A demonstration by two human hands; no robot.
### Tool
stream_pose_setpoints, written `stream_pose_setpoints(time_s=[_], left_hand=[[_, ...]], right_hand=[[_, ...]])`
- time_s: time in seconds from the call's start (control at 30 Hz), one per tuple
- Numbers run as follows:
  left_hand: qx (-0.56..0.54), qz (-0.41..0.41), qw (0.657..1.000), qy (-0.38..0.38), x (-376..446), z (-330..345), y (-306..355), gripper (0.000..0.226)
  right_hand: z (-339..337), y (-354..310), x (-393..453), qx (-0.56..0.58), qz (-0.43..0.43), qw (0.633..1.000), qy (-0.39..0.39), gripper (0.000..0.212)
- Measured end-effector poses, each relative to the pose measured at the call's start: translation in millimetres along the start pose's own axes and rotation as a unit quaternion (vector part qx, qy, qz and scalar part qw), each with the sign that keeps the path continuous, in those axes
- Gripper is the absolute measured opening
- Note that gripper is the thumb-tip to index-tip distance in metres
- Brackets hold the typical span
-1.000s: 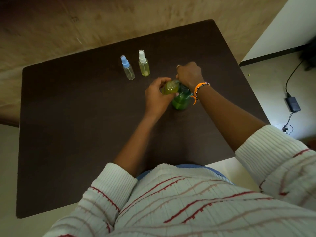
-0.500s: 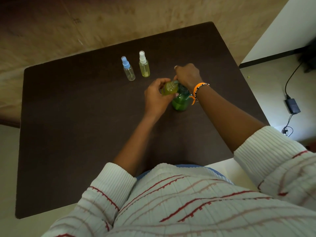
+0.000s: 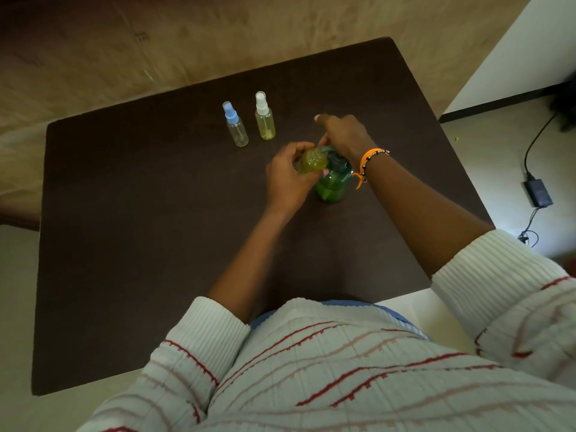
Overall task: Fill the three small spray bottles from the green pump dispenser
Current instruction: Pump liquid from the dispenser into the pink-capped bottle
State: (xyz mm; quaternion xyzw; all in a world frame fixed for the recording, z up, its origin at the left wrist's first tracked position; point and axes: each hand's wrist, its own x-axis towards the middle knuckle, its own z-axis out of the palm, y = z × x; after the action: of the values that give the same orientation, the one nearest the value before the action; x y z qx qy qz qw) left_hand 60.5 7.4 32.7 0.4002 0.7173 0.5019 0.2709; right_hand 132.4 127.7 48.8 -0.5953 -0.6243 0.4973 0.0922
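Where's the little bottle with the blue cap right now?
In the head view the blue-capped bottle stands upright on the far half of the dark table, just left of the white-capped bottle and beyond both hands.

no readable text, labels or numbers anywhere

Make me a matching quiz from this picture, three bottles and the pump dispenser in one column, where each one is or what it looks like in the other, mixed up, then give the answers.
Things
1. blue-capped bottle
2. white-capped bottle
3. uncapped bottle
4. dispenser

States
A. dark green, standing under the right hand
B. held in the left hand at the pump spout
C. standing, yellow liquid inside
D. standing, looks clear and empty

Pairs: 1-D, 2-C, 3-B, 4-A
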Motion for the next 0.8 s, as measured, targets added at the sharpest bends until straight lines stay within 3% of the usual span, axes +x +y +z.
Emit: stream_pose_setpoints(time_s=[0.13, 0.43, 0.57, 0.8], left_hand=[[0.009, -0.001, 1.0, 0.007, 0.0, 1.6, -1.1, 0.045], [0.002, 0.0, 1.0, -0.003, 1.0, 1.0, -1.2, 0.043], [0.003, 0.004, 1.0, 0.003, -0.2, 1.3, -1.5, 0.044], [0.008, 0.005, 1.0, 0.003, -0.6, 0.4, -1.7, 0.045]], right_hand=[[3.0, 2.8, 2.8, -0.03, -0.022, 0.998, 0.057, 0.044], [-2.2, -0.7, 2.1, -0.005, -0.002, 1.0, -0.009, 0.05], [1.7, 1.4, 4.5, -0.031, -0.026, 0.998, 0.043, 0.046], [2.1, 2.6, 5.0, -0.041, -0.034, 0.998, 0.041, 0.065]])
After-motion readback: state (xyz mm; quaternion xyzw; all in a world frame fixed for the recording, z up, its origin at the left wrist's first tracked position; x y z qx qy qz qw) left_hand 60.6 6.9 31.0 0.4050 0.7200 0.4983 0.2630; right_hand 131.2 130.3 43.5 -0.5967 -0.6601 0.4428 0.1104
